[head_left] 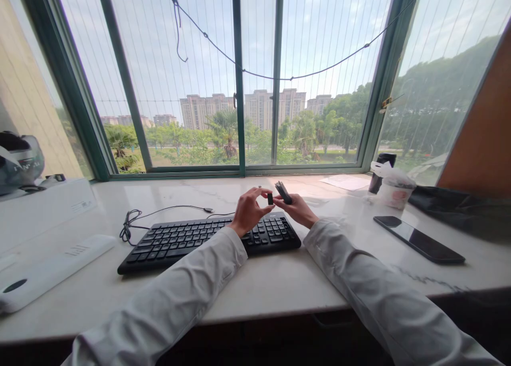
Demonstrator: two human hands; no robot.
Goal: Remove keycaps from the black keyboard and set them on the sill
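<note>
Both my hands hover over the right end of a black keyboard on a pale marble sill. My left hand pinches a small black piece, perhaps a keycap, between thumb and fingertips. My right hand is closed on a slim black tool that points up and to the left, its tip close to the small piece. White sleeves cover both my forearms. The keyboard's cable lies coiled behind its left end.
A black phone lies flat at the right. Behind it stand a dark cup and a white bagged container. White boxes and a long white device sit at the left, a helmet behind. The window frame closes the back.
</note>
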